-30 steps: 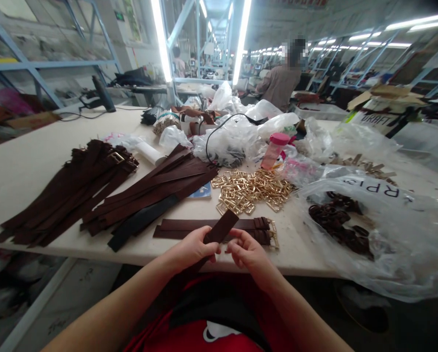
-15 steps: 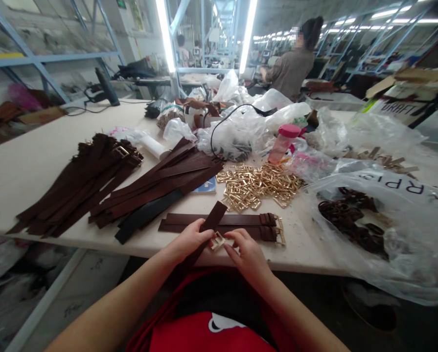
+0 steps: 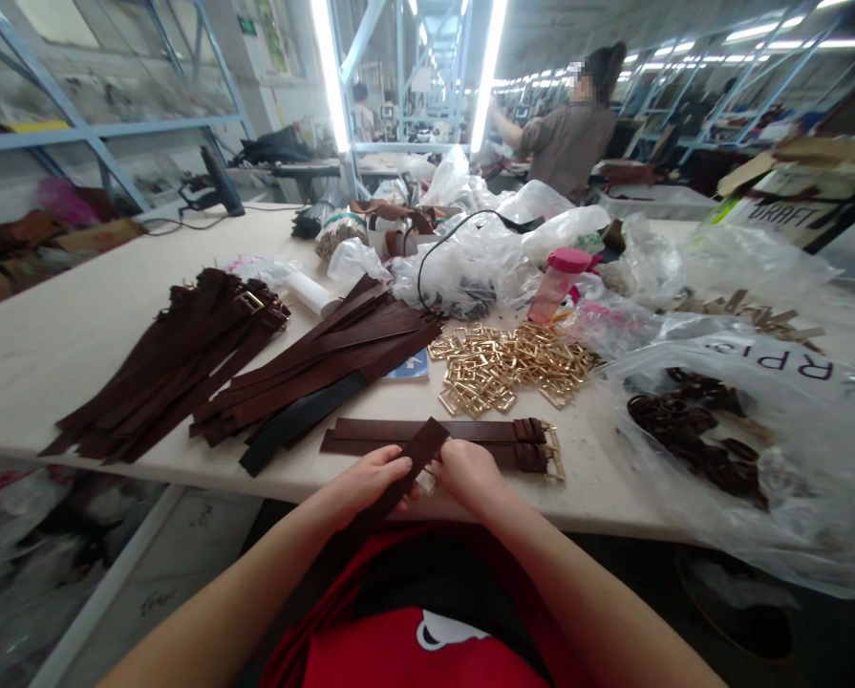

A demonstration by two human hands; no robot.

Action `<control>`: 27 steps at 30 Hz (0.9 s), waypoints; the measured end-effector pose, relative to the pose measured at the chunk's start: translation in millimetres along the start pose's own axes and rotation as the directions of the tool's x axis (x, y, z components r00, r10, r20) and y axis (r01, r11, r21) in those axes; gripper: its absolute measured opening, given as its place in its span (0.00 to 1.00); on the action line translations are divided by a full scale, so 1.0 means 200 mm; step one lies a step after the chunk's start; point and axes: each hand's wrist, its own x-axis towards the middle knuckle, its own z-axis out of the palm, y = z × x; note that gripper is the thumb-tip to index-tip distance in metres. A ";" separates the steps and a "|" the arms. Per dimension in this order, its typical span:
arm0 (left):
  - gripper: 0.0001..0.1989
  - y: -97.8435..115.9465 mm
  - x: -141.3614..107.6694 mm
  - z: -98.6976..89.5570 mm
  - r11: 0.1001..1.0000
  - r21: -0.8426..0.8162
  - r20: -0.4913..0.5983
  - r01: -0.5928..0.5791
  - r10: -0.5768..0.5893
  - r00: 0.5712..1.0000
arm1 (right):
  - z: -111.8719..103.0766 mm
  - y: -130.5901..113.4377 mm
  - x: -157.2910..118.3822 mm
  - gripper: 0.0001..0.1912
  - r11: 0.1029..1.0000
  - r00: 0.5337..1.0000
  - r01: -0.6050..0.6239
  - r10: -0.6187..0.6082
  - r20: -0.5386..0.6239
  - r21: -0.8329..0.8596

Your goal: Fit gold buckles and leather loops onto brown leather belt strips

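My left hand (image 3: 374, 483) is closed around a dark brown leather belt strap (image 3: 421, 451), its thumb lying on top. The strap slants up to the right, over the table's front edge. Under the strap a pale gold buckle (image 3: 427, 481) shows partly between my hands. My right hand (image 3: 468, 470) is closed at the buckle and the strap's right edge, its fingertips mostly hidden. Just behind my hands lie two brown belts (image 3: 484, 433) side by side, with loops and gold buckles at their right ends.
Loose gold buckles (image 3: 513, 368) are heaped beyond the belts. Brown straps (image 3: 312, 358) and another strap bundle (image 3: 176, 358) lie left. At right is an open plastic bag (image 3: 814, 459) with dark leather pieces. Behind stand a pink bottle (image 3: 557, 287) and a person (image 3: 574, 143).
My right hand has moved left and closed in at the buckle, turning its back up. The strap's end now covers more of the buckle. The person behind has raised an arm.
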 end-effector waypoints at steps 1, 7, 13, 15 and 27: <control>0.18 0.00 -0.01 0.00 1.000 -0.010 0.009 0.008 -0.008 1.000 | -0.01 0.01 0.00 0.06 1.000 1.000 0.003 -0.003 -0.008 0.006; 0.20 0.03 -0.12 -0.02 0.992 -0.065 0.130 0.104 -0.095 0.987 | -0.11 0.10 -0.06 0.04 0.953 0.968 0.054 0.023 -0.251 0.298; 0.18 0.04 -0.12 0.01 0.998 -0.042 0.156 0.047 -0.040 0.987 | -0.18 0.13 -0.18 0.08 0.948 0.869 0.293 -0.210 -0.449 0.124; 0.18 0.05 -0.13 0.01 1.000 -0.020 0.176 0.014 -0.010 0.984 | -0.18 0.13 -0.20 0.09 0.945 0.847 0.321 -0.257 -0.466 0.063; 0.20 0.05 -0.12 0.09 0.988 0.029 0.224 -0.153 0.143 0.964 | -0.12 0.10 -0.28 0.08 0.496 0.944 0.300 -0.032 -0.328 0.815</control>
